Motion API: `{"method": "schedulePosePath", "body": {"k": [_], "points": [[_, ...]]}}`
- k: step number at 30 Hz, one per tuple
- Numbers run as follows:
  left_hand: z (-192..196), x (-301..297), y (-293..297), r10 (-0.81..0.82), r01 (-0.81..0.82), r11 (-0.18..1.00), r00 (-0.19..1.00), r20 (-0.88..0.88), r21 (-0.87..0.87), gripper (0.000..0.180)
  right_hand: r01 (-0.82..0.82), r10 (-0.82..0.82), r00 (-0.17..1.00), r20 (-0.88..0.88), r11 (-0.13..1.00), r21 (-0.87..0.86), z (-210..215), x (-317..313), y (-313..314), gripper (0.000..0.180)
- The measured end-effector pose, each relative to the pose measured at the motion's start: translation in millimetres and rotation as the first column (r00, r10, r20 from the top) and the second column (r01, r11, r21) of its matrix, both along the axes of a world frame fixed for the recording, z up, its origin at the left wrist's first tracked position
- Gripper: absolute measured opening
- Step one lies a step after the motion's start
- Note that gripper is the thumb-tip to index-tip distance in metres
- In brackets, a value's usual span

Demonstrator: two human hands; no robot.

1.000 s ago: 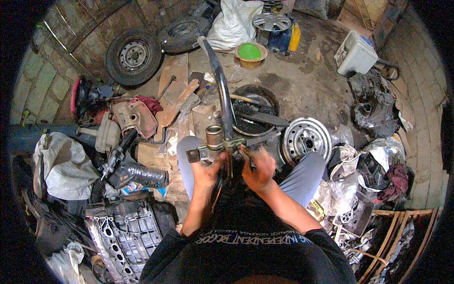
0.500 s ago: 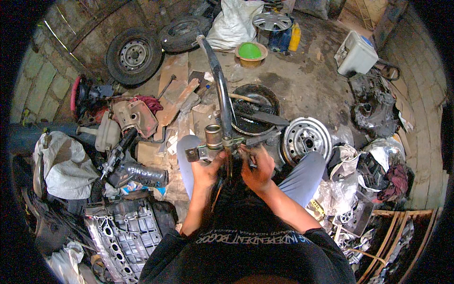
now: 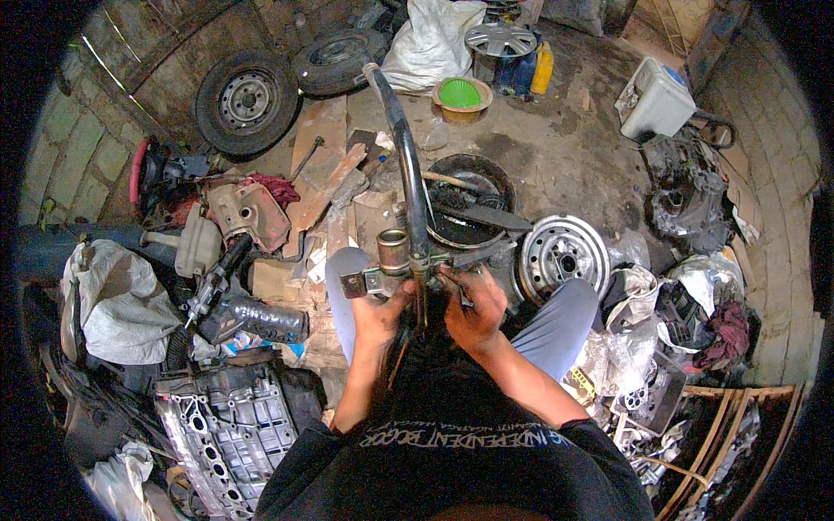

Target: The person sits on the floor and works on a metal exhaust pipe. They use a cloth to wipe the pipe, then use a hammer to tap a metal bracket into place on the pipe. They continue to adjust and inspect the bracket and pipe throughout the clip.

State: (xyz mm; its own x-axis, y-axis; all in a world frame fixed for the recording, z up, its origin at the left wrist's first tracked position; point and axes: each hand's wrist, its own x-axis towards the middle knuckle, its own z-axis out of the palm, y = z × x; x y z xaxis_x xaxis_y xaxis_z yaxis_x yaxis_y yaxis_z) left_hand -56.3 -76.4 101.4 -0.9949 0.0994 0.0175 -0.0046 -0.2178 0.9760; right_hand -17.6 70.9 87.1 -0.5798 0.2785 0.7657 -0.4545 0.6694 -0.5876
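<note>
A long, dark, slightly curved metal pipe [image 3: 402,148] stretches away from between my knees. At its near end a flat bracket [image 3: 354,284] juts left, beside an upright brass-coloured metal sleeve [image 3: 393,252]. My left hand [image 3: 380,314] is closed on the pipe's near end, its thumb just under the sleeve. On the pipe's right side my right hand [image 3: 476,304] is closed, thumb and forefinger pinched at a small fitting [image 3: 441,271] beside the pipe. What the curled fingers of the right hand hold, if anything, is hidden.
Beyond the pipe sits a black basin [image 3: 465,230] with a wooden-handled brush. A steel wheel rim [image 3: 565,259] lies by my right knee. An engine block [image 3: 234,434] rests at lower left. Farther back are a tyre [image 3: 247,104] and a green basket [image 3: 463,91].
My right hand has shifted slightly at the fitting, its fingers turning a little. The pipe and my left hand have hardly moved.
</note>
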Motion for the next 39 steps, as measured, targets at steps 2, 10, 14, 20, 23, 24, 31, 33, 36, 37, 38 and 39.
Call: {"method": "schedulePosePath", "body": {"k": [2,10,14,20,23,24,31,33,36,37,38,39], "points": [[-5.3,-1.6,-1.8,0.006,-0.007,0.999,1.000,-0.021,-0.051,0.038,-0.024,0.024,1.000,0.000,0.999,-0.033,0.2,-0.3,-0.3,0.029],[-10.9,2.4,-4.2,-0.034,0.035,0.999,0.998,0.049,-0.009,0.045,0.019,-0.019,1.000,-0.006,0.995,-0.095,3.3,-0.4,-3.8,0.021],[-21.3,-0.1,-7.0,-0.031,0.031,1.000,0.999,0.028,-0.002,0.048,0.051,-0.048,0.996,-0.075,0.998,0.033,-7.9,0.0,0.8,0.024],[-3.3,3.7,-6.6,-0.003,0.003,1.000,0.998,0.066,0.009,0.050,-0.003,0.000,0.999,0.049,0.998,0.057,6.7,6.1,2.0,0.028],[-9.9,4.5,-9.4,-0.022,0.021,1.000,0.998,0.065,0.017,0.052,-0.017,0.016,0.998,-0.054,0.999,-0.032,1.6,0.1,3.7,0.027],[-10.0,4.3,-9.6,-0.023,0.022,1.000,0.998,0.059,0.013,0.054,-0.017,0.014,0.999,-0.051,0.998,-0.053,1.6,0.0,2.5,0.027],[-17.2,4.4,-15.4,-0.022,0.019,0.999,0.995,0.102,0.025,0.058,-0.047,0.049,0.998,-0.050,0.998,0.045,-3.1,4.9,4.1,0.026],[-17.2,5.1,-14.4,-0.002,-0.002,1.000,0.994,0.107,0.031,0.058,-0.055,0.056,0.998,-0.030,0.998,0.044,-2.0,6.3,3.7,0.026],[-10.8,6.7,-10.7,0.005,-0.007,1.000,0.996,0.088,0.025,0.058,-0.044,0.044,0.999,-0.006,0.999,-0.010,1.7,5.5,2.5,0.024],[-12.3,6.3,-11.2,-0.011,0.008,0.999,0.996,0.087,0.037,0.059,-0.040,0.040,0.999,0.004,0.999,-0.017,-2.4,5.0,3.4,0.024],[-13.2,5.7,-11.7,-0.028,0.023,0.998,0.996,0.086,0.050,0.059,-0.035,0.035,0.999,0.014,0.999,-0.024,-4.3,4.6,4.0,0.023],[-13.1,4.6,-12.7,-0.062,0.059,0.997,0.995,0.074,0.039,0.059,-0.039,0.039,0.999,-0.017,0.999,-0.014,-3.4,4.0,3.4,0.023]]}}
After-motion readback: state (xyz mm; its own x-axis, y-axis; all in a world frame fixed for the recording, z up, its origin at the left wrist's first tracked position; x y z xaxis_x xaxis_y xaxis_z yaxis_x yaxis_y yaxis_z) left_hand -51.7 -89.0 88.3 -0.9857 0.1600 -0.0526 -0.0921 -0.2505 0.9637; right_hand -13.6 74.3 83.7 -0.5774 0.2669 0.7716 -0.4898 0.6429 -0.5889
